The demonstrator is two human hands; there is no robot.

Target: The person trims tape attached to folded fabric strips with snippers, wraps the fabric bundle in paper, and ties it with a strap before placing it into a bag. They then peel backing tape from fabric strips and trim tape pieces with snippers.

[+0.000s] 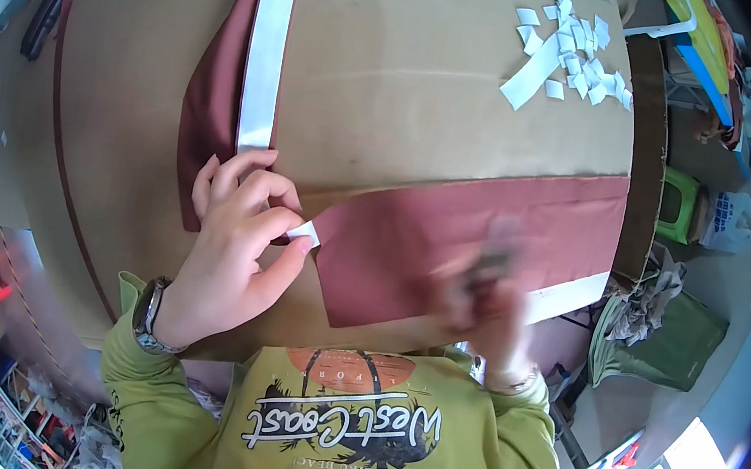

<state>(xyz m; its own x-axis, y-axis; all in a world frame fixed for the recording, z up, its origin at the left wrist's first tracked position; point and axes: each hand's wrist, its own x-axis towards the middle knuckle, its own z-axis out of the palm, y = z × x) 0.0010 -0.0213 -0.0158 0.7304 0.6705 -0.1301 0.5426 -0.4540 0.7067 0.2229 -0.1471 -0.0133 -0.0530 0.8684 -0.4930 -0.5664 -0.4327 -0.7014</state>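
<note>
My left hand (247, 237) pinches a small white piece (304, 233) between thumb and index finger, at the left corner of a dark red fabric panel (390, 265). Just above that hand runs a white strip (269, 50) along another dark red fabric piece (214, 109). Over the right part of the panel, my right hand (481, 301) is smeared by motion. A dark object (495, 260) shows at its fingers, too blurred to name. The fingers of the right hand cannot be made out.
Several small white pieces (576, 47) lie scattered at the table's upper right. A dark tool (43, 18) lies far left beside a thin dark red strip (59, 117). Beyond the right edge stand a green stool (678, 206) and a green chair (665, 344).
</note>
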